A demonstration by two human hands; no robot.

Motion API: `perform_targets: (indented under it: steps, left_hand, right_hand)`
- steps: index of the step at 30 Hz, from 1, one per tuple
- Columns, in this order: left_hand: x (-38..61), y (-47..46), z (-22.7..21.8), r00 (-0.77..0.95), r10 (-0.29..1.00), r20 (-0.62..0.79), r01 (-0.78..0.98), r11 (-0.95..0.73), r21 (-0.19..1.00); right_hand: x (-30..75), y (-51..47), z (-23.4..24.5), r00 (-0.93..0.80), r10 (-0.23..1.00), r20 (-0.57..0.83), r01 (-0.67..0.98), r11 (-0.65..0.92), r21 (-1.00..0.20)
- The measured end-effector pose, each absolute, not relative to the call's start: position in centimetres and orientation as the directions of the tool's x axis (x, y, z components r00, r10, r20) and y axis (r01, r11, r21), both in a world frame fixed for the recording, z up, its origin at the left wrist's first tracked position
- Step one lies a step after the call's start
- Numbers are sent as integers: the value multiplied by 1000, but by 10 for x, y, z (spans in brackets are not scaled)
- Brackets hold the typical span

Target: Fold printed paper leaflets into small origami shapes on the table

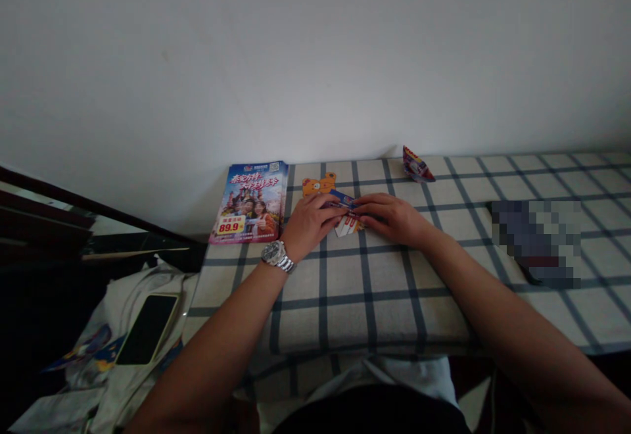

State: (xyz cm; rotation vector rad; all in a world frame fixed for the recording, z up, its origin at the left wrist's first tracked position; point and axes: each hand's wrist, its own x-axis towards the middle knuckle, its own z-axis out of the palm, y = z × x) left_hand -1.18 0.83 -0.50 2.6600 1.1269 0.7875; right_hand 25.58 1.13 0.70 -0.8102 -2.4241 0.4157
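A folded, colourful printed paper (346,222) lies on the checked tablecloth (374,289) near the wall. My left hand (311,222), with a metal watch on the wrist, presses down on its left part with curled fingers. My right hand (389,217) rests on its right part, fingers pressed flat and together along a fold. The two hands meet fingertip to fingertip over the paper. An orange bear-shaped card (318,185) sits just behind the paper. A finished folded paper boat (417,166) stands further back to the right.
A stack of colourful flyers (250,202) lies at the table's left edge by the wall. A blurred dark object (538,242) lies on the right of the table. Off the table at lower left, a phone (146,329) lies on pale cloth.
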Motion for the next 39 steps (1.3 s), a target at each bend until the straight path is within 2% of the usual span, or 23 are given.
perform_targets:
  steps: [5, 12, 23, 29, 39]
  left_hand:
    - [-10, 5, -1, 560, 716, 416, 658, -690, 302]
    - [-6, -2, 3, 537, 757, 373, 720, -641, 265]
    - [-5, -6, 4, 519, 783, 344, 734, -614, 291]
    - [-5, -7, 5, 509, 796, 327, 770, -591, 240]
    - [-9, -3, 5, 544, 773, 327, 774, -613, 162]
  right_hand:
    - [256, 11, 5, -703, 604, 376, 427, 781, -456]
    - [256, 11, 6, -658, 653, 375, 504, 752, -425]
    - [259, 12, 4, -656, 650, 382, 529, 758, -382]
    - [259, 12, 7, -694, 607, 387, 489, 792, -366]
    - [256, 9, 9, -702, 603, 380, 485, 795, -365]
